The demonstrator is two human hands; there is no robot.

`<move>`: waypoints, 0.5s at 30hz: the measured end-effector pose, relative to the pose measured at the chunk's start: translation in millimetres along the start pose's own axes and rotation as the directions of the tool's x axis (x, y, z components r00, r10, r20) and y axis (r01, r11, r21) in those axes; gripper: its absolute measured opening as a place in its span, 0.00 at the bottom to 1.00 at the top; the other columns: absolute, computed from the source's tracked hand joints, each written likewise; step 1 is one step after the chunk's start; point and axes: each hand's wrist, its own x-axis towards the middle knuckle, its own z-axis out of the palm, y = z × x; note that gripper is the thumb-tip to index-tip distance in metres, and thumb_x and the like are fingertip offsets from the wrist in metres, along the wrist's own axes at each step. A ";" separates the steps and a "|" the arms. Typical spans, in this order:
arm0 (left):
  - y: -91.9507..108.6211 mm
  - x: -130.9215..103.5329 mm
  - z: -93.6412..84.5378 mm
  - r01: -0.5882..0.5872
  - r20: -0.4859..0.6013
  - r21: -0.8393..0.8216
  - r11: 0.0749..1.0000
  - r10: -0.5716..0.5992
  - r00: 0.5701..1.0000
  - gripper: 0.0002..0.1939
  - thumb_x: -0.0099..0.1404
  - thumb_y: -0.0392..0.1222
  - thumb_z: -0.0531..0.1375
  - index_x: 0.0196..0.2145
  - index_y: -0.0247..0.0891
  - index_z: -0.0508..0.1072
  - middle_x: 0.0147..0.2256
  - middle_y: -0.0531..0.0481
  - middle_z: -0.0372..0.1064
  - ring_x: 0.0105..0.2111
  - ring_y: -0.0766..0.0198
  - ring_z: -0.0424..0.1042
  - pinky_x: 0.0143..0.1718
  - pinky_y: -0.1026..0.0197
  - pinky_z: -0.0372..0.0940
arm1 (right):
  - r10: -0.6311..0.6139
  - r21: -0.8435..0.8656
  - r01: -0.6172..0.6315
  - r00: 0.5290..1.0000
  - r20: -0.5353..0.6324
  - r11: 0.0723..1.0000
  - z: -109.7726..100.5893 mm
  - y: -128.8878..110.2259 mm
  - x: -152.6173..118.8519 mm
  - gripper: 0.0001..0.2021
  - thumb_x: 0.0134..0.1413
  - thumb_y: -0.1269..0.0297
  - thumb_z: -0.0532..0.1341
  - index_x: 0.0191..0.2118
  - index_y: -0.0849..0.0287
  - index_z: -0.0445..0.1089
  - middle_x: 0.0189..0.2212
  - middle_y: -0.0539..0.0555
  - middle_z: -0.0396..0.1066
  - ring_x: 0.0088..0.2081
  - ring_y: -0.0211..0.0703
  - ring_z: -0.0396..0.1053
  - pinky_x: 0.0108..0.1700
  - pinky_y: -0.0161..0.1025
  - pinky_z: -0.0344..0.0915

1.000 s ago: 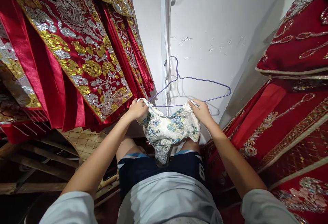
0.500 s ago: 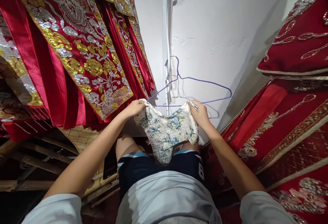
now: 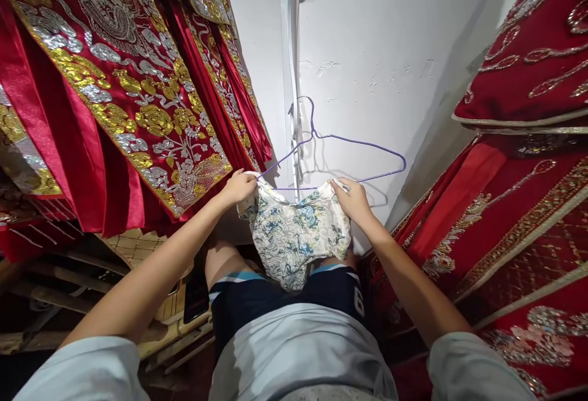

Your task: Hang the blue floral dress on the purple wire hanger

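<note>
A white floral top (image 3: 298,239) with blue and yellow print hangs between my hands in front of my lap. My left hand (image 3: 239,187) is closed on its left shoulder. At the other shoulder, my right hand (image 3: 351,198) pinches the cloth near the neckline. Behind the top is a purple wire hanger (image 3: 367,142); its left end meets the cloth by my left hand, and how far it goes inside is hidden. The hanger's right end sticks out past my right hand, outside the garment.
Red costumes with gold and silver sequins (image 3: 156,119) hang at the left. More red beaded garments (image 3: 514,205) hang at the right. A white wall (image 3: 362,40) stands ahead. A dark phone (image 3: 196,300) lies on a bamboo seat (image 3: 177,333) at my left.
The lower part of the top has spread wider above my lap. Both hands keep their hold at the shoulders. The view has shifted slightly.
</note>
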 end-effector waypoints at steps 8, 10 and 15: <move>20.3 -10.5 -10.3 -0.262 -0.151 0.037 0.964 0.264 0.952 0.09 0.58 0.38 0.48 0.25 0.40 0.66 0.39 0.47 0.72 0.53 0.49 0.65 0.67 0.43 0.48 | 0.038 -0.019 -0.037 0.997 0.063 0.999 -2.4 3.3 5.6 0.21 0.58 0.49 0.56 0.21 0.57 0.56 0.19 0.47 0.51 0.25 0.37 0.49 0.29 0.37 0.48; 32.1 -12.9 -13.0 -0.242 -0.159 -0.025 0.970 0.235 0.959 0.12 0.60 0.37 0.47 0.30 0.39 0.70 0.38 0.48 0.73 0.45 0.53 0.70 0.60 0.47 0.59 | 0.042 0.013 -0.044 0.996 0.081 0.999 -0.2 4.3 5.8 0.21 0.58 0.50 0.57 0.21 0.57 0.56 0.20 0.47 0.52 0.25 0.37 0.50 0.29 0.37 0.48; 60.4 -0.9 -13.3 -0.224 -0.275 -0.225 0.948 0.158 0.948 0.19 0.61 0.37 0.49 0.45 0.39 0.75 0.45 0.48 0.75 0.47 0.54 0.72 0.52 0.55 0.64 | 0.046 0.150 -0.066 0.990 0.133 0.986 19.3 1.7 0.9 0.21 0.58 0.48 0.58 0.21 0.57 0.59 0.20 0.48 0.57 0.26 0.39 0.56 0.31 0.37 0.53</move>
